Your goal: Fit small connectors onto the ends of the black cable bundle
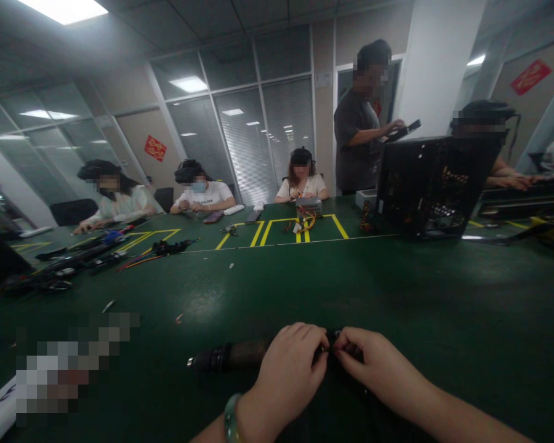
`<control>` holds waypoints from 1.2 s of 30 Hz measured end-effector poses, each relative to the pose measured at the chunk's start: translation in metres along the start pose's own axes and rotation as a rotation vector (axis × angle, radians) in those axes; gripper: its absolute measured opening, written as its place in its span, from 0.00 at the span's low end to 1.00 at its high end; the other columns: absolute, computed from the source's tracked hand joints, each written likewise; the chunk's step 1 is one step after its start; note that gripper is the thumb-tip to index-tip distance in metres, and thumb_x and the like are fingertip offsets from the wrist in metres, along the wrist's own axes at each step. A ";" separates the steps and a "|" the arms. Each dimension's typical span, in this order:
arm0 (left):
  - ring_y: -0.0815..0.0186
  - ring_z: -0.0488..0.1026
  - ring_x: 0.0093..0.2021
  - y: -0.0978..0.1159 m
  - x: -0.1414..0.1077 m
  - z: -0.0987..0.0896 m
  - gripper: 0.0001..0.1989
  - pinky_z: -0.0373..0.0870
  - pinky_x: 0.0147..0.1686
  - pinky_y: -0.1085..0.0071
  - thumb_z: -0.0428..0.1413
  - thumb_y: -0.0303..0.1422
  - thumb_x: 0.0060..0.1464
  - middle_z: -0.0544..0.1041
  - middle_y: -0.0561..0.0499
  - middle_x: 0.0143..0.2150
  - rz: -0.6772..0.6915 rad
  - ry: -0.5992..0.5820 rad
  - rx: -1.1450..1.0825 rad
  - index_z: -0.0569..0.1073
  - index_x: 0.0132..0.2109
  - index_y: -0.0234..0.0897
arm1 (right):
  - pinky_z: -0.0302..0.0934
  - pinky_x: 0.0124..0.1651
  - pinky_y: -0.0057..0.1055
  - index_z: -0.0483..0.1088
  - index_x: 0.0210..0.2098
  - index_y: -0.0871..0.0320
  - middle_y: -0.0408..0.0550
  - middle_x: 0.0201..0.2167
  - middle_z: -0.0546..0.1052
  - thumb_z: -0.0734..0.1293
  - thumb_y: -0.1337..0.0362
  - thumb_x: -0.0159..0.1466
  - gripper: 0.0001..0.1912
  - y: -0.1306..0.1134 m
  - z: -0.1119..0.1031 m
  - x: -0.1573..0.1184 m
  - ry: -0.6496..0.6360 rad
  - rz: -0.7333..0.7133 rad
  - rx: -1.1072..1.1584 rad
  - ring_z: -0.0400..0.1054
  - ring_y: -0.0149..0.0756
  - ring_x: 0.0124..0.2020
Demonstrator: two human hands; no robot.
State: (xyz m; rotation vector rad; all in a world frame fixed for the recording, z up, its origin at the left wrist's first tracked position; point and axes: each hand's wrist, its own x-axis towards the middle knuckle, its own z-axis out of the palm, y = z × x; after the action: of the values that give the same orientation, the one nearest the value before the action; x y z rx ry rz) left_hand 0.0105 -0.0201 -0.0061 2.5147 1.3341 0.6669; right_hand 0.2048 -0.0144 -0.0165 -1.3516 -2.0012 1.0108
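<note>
My left hand and my right hand meet close together above the green table. Thumb and fingers are pinched on each hand. Something small and dark shows at the fingertips, too hidden and blurred to name. Behind my left hand lies a dark power screwdriver, its metal tip pointing left; the rest of it is covered by the hand. A dark shape under my right wrist merges with the shadow. A green bangle circles my left wrist.
A black computer case stands at the right back. Black cable bundles lie at the left. Ahead, a power supply with coloured wires sits before a seated person. Other people sit or stand around. A white object is at lower left.
</note>
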 end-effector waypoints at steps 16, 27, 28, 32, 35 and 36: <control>0.61 0.69 0.44 -0.001 0.000 0.001 0.07 0.65 0.47 0.61 0.54 0.24 0.54 0.74 0.52 0.43 -0.003 0.009 -0.011 0.69 0.39 0.40 | 0.59 0.32 0.25 0.71 0.33 0.56 0.42 0.29 0.77 0.62 0.68 0.62 0.07 -0.004 -0.002 -0.001 -0.009 -0.010 -0.030 0.70 0.33 0.30; 0.61 0.70 0.47 -0.003 0.000 0.002 0.08 0.66 0.48 0.60 0.55 0.25 0.55 0.74 0.53 0.45 -0.018 0.014 -0.016 0.69 0.42 0.41 | 0.60 0.32 0.25 0.71 0.33 0.55 0.41 0.30 0.77 0.64 0.64 0.64 0.05 0.000 0.001 -0.001 -0.009 0.028 0.021 0.71 0.33 0.31; 0.61 0.70 0.48 -0.004 0.000 0.002 0.08 0.65 0.49 0.60 0.56 0.25 0.55 0.74 0.53 0.47 -0.025 0.018 -0.019 0.69 0.42 0.41 | 0.60 0.32 0.25 0.71 0.33 0.55 0.41 0.30 0.77 0.64 0.64 0.63 0.05 0.000 0.001 0.000 -0.007 0.027 0.018 0.71 0.33 0.31; 0.60 0.69 0.52 -0.005 0.000 0.002 0.07 0.64 0.52 0.59 0.56 0.25 0.55 0.73 0.53 0.52 -0.016 0.024 -0.018 0.69 0.40 0.40 | 0.60 0.32 0.25 0.71 0.33 0.55 0.41 0.30 0.77 0.64 0.64 0.63 0.05 0.001 0.000 0.002 -0.006 0.026 0.014 0.71 0.33 0.32; 0.62 0.69 0.51 -0.004 -0.001 0.001 0.07 0.64 0.52 0.60 0.56 0.25 0.54 0.73 0.55 0.51 0.004 0.018 -0.011 0.69 0.40 0.41 | 0.60 0.32 0.24 0.71 0.33 0.55 0.41 0.30 0.77 0.63 0.64 0.64 0.05 0.000 -0.001 0.001 -0.018 0.032 0.021 0.71 0.33 0.32; 0.62 0.69 0.51 -0.004 -0.001 0.001 0.08 0.64 0.52 0.60 0.56 0.25 0.54 0.73 0.55 0.51 0.006 0.016 -0.010 0.69 0.40 0.42 | 0.60 0.32 0.24 0.71 0.33 0.55 0.41 0.30 0.77 0.63 0.64 0.64 0.05 0.000 -0.001 0.001 -0.021 0.032 0.020 0.71 0.33 0.32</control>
State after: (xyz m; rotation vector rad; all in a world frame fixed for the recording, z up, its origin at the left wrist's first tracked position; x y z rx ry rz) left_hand 0.0080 -0.0189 -0.0089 2.5121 1.3261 0.6951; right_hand 0.2051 -0.0133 -0.0158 -1.3723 -1.9851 1.0615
